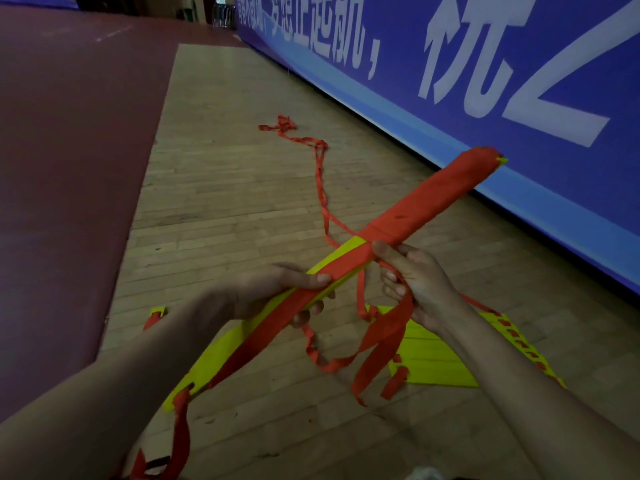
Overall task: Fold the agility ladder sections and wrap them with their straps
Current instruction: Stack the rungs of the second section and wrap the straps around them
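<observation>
Your folded ladder bundle [426, 202] is held above the wooden floor [225, 202]. Your left hand [270, 292] has its fingers curled round the bundle's middle. Your right hand [419, 282] grips the red strap [388, 327] just beside the wrapped half. A second yellow stack [436, 358] lies on the floor beneath.

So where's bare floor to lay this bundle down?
Bare wood floor between the maroon mat and the trailing red strap; a narrower strip between strap and blue banner. Crowded below the right hand: yellow rungs, dangling strap ends.
</observation>
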The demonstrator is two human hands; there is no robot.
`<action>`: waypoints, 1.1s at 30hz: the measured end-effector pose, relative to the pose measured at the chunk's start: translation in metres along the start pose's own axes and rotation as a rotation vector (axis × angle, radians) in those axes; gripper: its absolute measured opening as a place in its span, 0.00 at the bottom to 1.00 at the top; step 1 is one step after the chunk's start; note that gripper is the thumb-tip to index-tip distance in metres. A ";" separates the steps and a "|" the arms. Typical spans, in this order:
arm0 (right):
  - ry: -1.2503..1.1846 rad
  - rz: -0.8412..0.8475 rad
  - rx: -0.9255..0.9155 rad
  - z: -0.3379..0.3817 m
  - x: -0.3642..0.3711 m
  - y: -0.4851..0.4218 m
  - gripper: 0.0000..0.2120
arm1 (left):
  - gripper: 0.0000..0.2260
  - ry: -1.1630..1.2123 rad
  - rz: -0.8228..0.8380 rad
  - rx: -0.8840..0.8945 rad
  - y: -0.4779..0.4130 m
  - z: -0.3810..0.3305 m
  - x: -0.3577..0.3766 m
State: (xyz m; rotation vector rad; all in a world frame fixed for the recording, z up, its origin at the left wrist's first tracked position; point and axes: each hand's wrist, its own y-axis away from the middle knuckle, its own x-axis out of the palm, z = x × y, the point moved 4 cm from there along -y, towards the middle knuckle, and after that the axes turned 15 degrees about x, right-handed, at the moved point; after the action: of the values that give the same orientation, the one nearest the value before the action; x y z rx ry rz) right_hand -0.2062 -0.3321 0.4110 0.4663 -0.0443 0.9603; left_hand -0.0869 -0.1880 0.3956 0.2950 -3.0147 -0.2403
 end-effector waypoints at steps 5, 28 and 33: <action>0.337 -0.125 -0.020 0.000 -0.009 0.000 0.06 | 0.10 0.002 -0.126 0.087 -0.006 0.001 -0.003; 0.611 -0.348 -0.181 -0.011 -0.012 -0.013 0.23 | 0.11 -1.199 -0.403 0.196 -0.018 0.004 0.020; 0.395 -0.444 -0.192 -0.013 -0.013 -0.012 0.22 | 0.22 -1.625 -0.379 0.245 -0.024 0.014 0.030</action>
State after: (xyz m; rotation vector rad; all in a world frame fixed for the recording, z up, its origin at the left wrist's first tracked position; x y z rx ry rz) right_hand -0.2060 -0.3424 0.3918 0.0933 0.3110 0.5889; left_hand -0.1131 -0.2149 0.3808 1.1863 -4.5450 -0.1554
